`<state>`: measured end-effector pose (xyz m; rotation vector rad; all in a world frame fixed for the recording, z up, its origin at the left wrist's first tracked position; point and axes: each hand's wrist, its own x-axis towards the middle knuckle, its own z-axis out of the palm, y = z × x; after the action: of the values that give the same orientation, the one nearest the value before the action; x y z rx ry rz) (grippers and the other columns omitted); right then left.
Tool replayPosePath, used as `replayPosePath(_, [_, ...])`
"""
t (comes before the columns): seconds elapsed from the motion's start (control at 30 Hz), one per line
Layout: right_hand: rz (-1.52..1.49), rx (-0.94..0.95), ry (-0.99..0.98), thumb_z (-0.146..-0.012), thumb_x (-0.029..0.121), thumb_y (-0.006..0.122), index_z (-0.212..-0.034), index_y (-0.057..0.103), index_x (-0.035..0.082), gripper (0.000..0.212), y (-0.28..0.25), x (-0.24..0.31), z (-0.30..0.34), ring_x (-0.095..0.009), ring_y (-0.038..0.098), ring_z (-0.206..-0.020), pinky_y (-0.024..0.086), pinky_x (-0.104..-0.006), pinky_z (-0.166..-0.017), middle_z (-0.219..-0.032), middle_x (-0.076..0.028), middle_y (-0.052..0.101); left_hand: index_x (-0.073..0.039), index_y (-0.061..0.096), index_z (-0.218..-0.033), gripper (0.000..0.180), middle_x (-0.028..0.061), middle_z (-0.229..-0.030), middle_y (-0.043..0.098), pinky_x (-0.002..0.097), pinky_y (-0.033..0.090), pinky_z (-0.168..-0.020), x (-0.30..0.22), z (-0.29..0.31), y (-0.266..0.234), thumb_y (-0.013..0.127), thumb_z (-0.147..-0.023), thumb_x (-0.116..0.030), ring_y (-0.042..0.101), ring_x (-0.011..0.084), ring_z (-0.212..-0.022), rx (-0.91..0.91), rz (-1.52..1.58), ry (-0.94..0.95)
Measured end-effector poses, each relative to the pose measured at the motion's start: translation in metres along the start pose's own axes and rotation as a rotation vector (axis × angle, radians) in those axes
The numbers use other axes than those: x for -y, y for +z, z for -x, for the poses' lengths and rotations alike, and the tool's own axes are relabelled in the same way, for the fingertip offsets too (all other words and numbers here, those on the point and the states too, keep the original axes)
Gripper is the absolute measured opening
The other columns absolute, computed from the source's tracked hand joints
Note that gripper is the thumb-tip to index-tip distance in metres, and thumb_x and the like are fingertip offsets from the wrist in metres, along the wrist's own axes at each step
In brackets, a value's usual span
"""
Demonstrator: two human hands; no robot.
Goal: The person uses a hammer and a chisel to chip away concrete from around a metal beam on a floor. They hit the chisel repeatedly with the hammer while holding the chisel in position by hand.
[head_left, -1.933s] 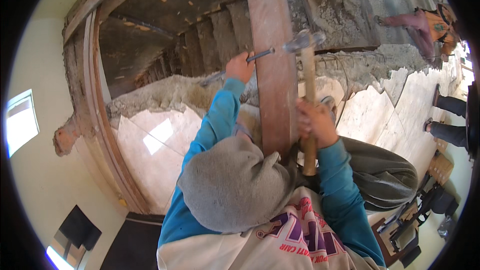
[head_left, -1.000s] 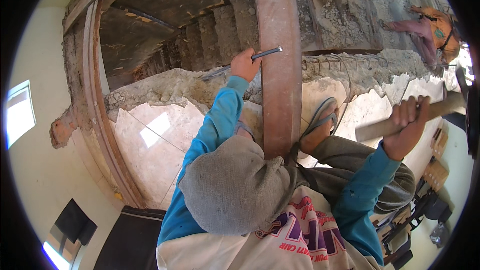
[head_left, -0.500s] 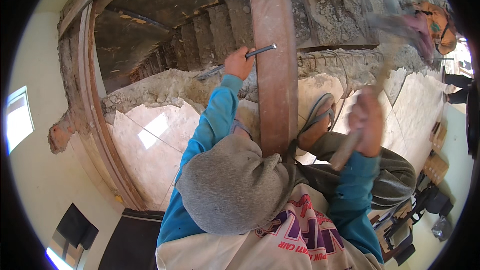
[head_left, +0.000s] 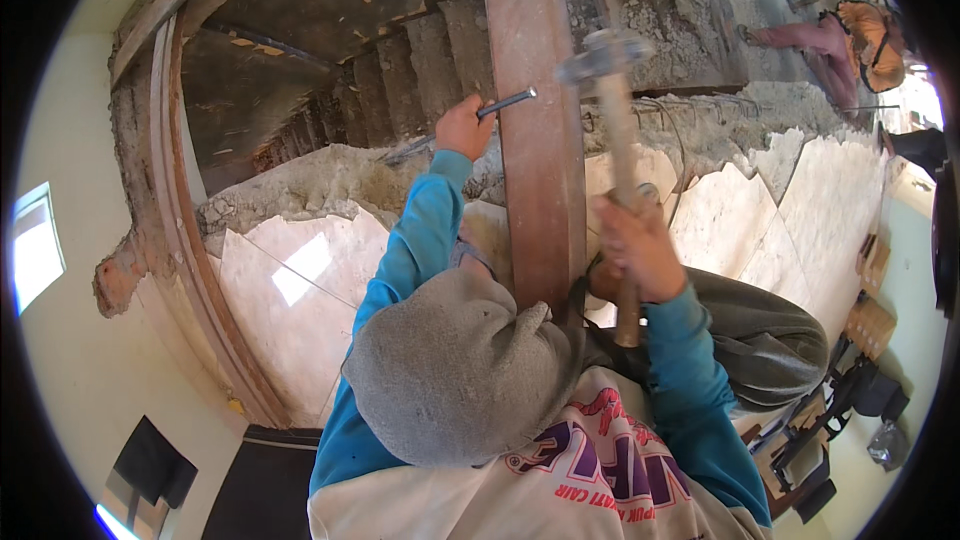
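Note:
My left hand [head_left: 465,128] is closed round a steel chisel [head_left: 508,103]. Its struck end sticks out to the right, in front of the reddish-brown beam [head_left: 540,165], while the lower end meets the rough, broken concrete edge [head_left: 320,178] on the left. My right hand [head_left: 640,248] grips a hammer [head_left: 618,130] by its wooden handle. The hammer's metal head is smeared by motion and sits right of the chisel's end, apart from it. Below the concrete edge lie pale floor tiles [head_left: 270,325] with jagged, broken borders.
Beyond the edge drops a stairwell with rough steps [head_left: 430,55]. Thin bent rods [head_left: 680,135] poke from the concrete at right. A wooden frame [head_left: 195,230] stands at left. Another person [head_left: 868,50] in orange is at far right. Assorted items [head_left: 800,455] lie at lower right.
My right hand has swung the hammer leftward, bringing its head close to the chisel's end. My left hand keeps its hold on the chisel. The view has shifted slightly.

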<state>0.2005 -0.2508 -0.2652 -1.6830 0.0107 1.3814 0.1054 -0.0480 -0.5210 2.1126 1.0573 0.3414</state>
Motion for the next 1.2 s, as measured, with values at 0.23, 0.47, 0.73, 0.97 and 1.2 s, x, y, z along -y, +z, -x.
replayPosePath(0.23, [-0.316, -0.406, -0.860, -0.099, 0.028, 0.041, -0.081, 0.045, 0.013, 0.023, -0.053, 0.085, 0.034, -0.002, 0.030, -0.043, 0.029, -0.0192, -0.037, -0.055, 0.007, 0.030, -0.007, 0.052, -0.074, 0.030, 0.0183, -0.064, 0.053, 0.0496, 0.040, -0.056, -0.003, 0.009, -0.003, 0.059, -0.086, -0.034, 0.053, 0.0406, -0.064, -0.043, 0.052, -0.002])
replayPosePath(0.47, [-0.118, -0.070, -0.197, -0.092, 0.024, 0.053, -0.079, 0.045, 0.011, 0.020, -0.036, -0.088, -0.052, -0.007, 0.042, -0.047, 0.036, -0.0245, -0.041, -0.061, 0.002, 0.043, -0.007, 0.052, -0.073, 0.030, 0.0184, -0.064, 0.055, 0.0498, 0.040, -0.056, -0.011, 0.004, 0.003, 0.059, -0.086, -0.034, 0.053, 0.0412, -0.064, -0.046, 0.044, -0.007])
replayPosePath(0.73, [-0.238, -0.171, -0.195, -0.090, 0.029, 0.059, -0.076, 0.047, 0.016, 0.023, -0.023, 0.026, 0.006, -0.003, 0.035, -0.037, 0.029, -0.0182, -0.031, -0.052, 0.008, 0.035, -0.007, 0.054, -0.069, 0.039, 0.0195, -0.064, 0.054, 0.0498, 0.040, -0.056, 0.002, 0.007, -0.003, 0.056, -0.088, -0.041, 0.053, 0.0417, -0.064, -0.015, 0.018, -0.089])
replayPosePath(0.97, [-0.660, -0.170, -0.718, -0.098, 0.025, 0.037, -0.083, 0.045, 0.010, 0.023, -0.036, 0.029, -0.011, -0.006, 0.036, -0.048, 0.035, -0.0199, -0.040, -0.061, 0.002, 0.037, -0.007, 0.054, -0.068, 0.040, 0.0195, -0.062, 0.053, 0.0507, 0.039, -0.056, 0.001, 0.007, -0.001, 0.055, -0.089, -0.041, 0.052, 0.0420, -0.063, -0.042, 0.025, -0.043])
replayPosePath(1.2, [-0.063, 0.044, 0.091, -0.087, 0.029, 0.064, -0.070, 0.046, 0.013, 0.030, 0.010, -0.020, -0.012, -0.007, 0.038, -0.038, 0.034, -0.0240, -0.036, -0.052, 0.005, 0.041, -0.007, 0.053, -0.068, 0.037, 0.0186, -0.062, 0.053, 0.0499, 0.039, -0.054, 0.008, 0.016, 0.001, 0.057, -0.087, -0.038, 0.053, 0.0404, -0.063, -0.018, -0.039, -0.066])
